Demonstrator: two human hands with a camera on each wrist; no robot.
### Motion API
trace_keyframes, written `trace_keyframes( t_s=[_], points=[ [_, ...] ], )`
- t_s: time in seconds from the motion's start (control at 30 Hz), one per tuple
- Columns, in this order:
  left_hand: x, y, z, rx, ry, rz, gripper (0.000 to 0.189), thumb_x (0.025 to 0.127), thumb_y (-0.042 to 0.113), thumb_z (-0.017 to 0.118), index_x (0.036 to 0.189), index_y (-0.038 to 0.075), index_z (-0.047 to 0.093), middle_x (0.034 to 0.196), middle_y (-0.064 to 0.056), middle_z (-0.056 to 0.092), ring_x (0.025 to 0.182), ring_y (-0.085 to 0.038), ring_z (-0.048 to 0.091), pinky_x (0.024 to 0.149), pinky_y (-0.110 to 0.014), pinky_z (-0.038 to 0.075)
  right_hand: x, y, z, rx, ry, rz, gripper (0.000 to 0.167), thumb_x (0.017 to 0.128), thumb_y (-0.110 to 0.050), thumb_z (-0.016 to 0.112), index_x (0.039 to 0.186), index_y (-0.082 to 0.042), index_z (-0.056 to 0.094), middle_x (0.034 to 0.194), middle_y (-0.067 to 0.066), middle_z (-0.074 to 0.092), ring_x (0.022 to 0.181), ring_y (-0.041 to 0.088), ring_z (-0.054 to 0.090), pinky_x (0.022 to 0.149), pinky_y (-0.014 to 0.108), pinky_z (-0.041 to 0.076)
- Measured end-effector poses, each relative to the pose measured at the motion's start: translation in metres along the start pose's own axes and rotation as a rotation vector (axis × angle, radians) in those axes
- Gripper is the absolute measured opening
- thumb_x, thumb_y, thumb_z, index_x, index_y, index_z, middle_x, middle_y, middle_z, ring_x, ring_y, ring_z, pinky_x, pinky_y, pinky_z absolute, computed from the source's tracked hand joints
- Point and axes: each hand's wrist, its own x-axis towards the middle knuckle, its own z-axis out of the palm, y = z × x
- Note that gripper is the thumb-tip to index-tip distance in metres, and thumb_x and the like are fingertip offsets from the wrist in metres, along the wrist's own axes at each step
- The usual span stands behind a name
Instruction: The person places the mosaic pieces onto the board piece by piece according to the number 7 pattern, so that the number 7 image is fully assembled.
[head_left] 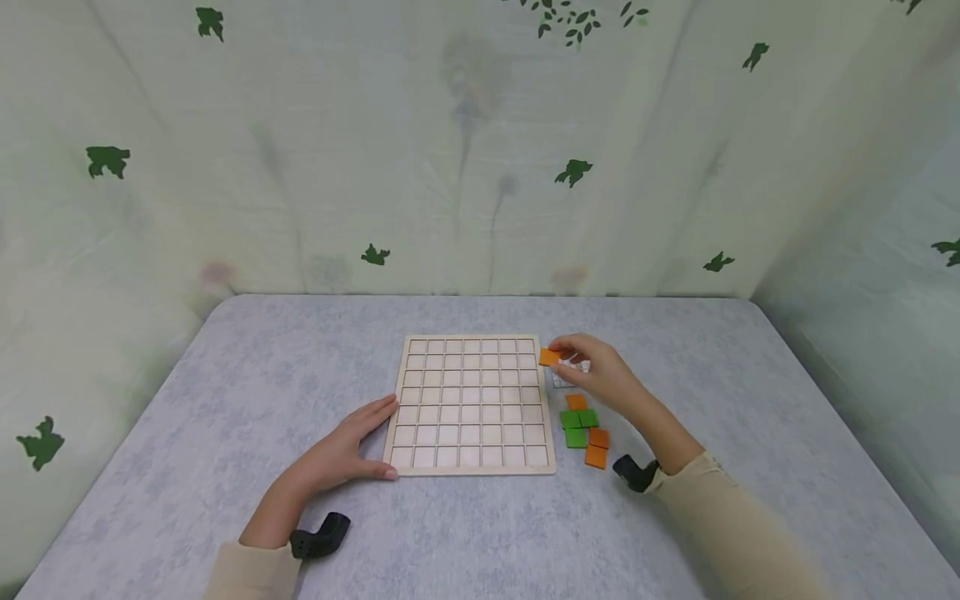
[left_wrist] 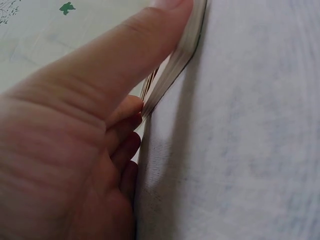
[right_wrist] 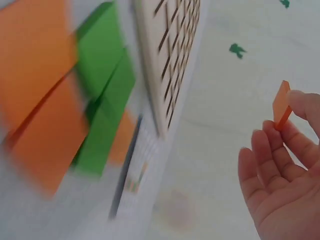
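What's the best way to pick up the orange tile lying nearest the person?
Probably pinch the orange tile by its left and right edges, coming down from above on the near side. It lies flat and thin; another orange tile crowds its far edge, while the sides and near edge look mostly free.

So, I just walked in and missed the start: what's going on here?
A person's right hand pinches a flat orange square tile near the far right corner of a pale wooden board marked with a grid. Their left hand rests against the board's left edge. To the board's right lie three flat green square tiles and three loose orange square tiles; a white gridded card is partly hidden by the right hand.
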Motion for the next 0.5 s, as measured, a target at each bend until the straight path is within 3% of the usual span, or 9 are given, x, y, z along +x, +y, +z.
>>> trace_keyframes(
  t_s=[0.27, 0.5],
  points=[
    [-0.001, 0.001, -0.001, -0.014, -0.003, -0.011, 0.102, 0.063, 0.048, 0.076, 0.141, 0.002, 0.027, 0.146, -0.012, 0.02, 0.132, -0.034, 0.014, 0.1, -0.054, 0.017, 0.05, -0.019, 0.044, 0.138, 0.033, -0.045, 0.032, 0.084, -0.015, 0.064, 0.114, -0.003, 0.061, 0.106, 0.005, 0.059, 0.092, 0.018, 0.054, 0.08, 0.035, 0.045],
    [-0.001, 0.002, -0.001, -0.004, 0.001, -0.008, 0.101, 0.064, 0.047, 0.076, 0.141, 0.002, 0.027, 0.146, -0.013, 0.02, 0.131, -0.035, 0.014, 0.099, -0.055, 0.017, 0.081, -0.022, 0.085, 0.208, -0.02, 0.067, 0.035, 0.085, -0.014, 0.063, 0.117, -0.001, 0.058, 0.106, 0.005, 0.059, 0.092, 0.017, 0.055, 0.08, 0.026, 0.045]
  ],
)
